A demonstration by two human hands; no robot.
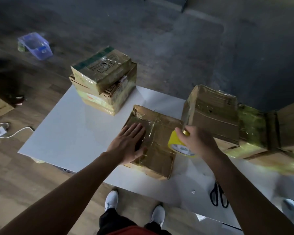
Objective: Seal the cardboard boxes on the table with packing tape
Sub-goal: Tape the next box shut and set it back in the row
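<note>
**boxguy:** So where's it at? I see the left hand open, palm and straight fingers pressed flat on the low cardboard box in the middle of the white table. The right hand is curled round the yellow packing tape roll, just off the box's right edge.

**tapefan:** Looks like the strip-laying bit to me. That box top is shiny and wrinkly with tape, so I'd pull the roll low and taut across the seam. Let the flat hand smooth along behind it so no bubbles get trapped. Can't tell if a free end is stuck down yet, it's too blurry.

**boxguy:** And cutting?

**tapefan:** Use the scissors, they're lying on the table by the right forearm, easy grab. I'd run the tape a bit down the side before snipping. The taped stack at the far corner and the boxes on the right are out of the way.
</note>
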